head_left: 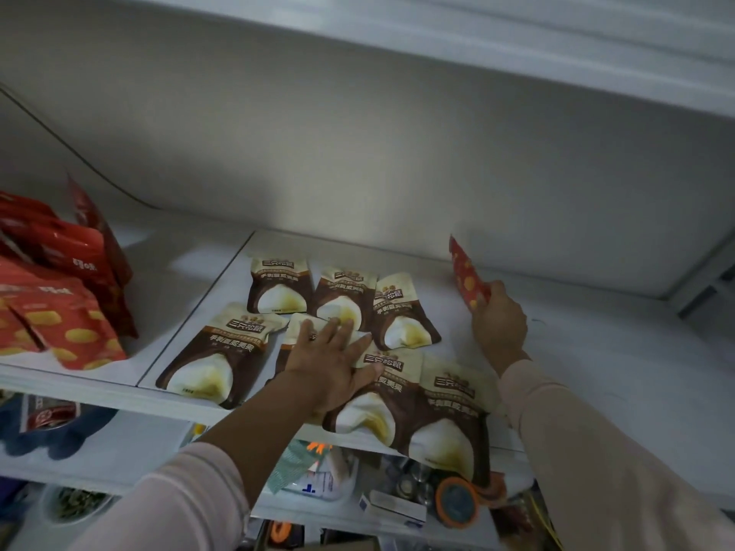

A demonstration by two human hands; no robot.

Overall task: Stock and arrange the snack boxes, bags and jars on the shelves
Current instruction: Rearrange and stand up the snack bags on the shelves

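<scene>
- Left hand (332, 353) lies flat, fingers spread and straight, pressing on one of seven brown-and-cream snack bags (216, 355) spread flat on the white shelf (596, 375); nothing is grasped.
- Right hand (499, 318), further back on the right, pinches a red bag with yellow spots (466, 278), held upright near the back wall.
- Red snack bags (63, 288) are piled at the shelf's left end; pale pink sleeves cover both arms.

Dim, greyish light leaves a soft bright patch on the back wall (358, 173) toward twelve o'clock, with shadowed corners, wide-angle bowing at the edges and blurred lower shelves (123, 447) toward seven o'clock.
</scene>
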